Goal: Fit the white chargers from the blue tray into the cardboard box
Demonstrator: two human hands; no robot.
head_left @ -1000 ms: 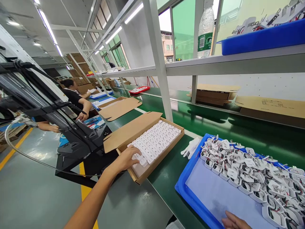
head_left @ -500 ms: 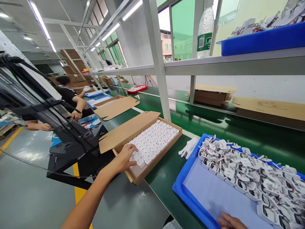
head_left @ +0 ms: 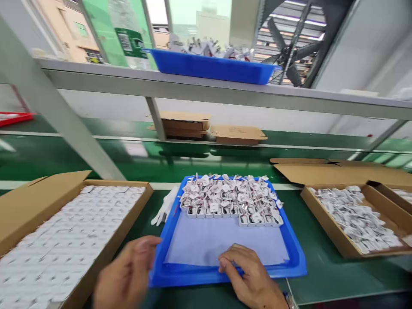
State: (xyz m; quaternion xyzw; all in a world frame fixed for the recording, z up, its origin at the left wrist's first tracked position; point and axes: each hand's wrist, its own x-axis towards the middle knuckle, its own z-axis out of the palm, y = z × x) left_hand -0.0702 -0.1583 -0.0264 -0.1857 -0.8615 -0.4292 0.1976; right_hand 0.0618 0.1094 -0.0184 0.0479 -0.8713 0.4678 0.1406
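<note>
Left hand (head_left: 127,272) blurred: cannot tell grip. Right hand (head_left: 246,274) loosely open at blue plastic tray (head_left: 289,267). Touch small white wired cases (head_left: 225,198) gently.

Bare fingers (head_left: 232,255), dark wristband (head_left: 286,297)

Your left hand (head_left: 127,274) has left the open box (head_left: 117,238) of white pieces (head_left: 74,234) and is now blurred beside the blue tray's (head_left: 193,277) near left corner. Your view has swung right, showing more of your right hand (head_left: 246,272), plus a fan (head_left: 285,53) and another box (head_left: 326,224).
</note>
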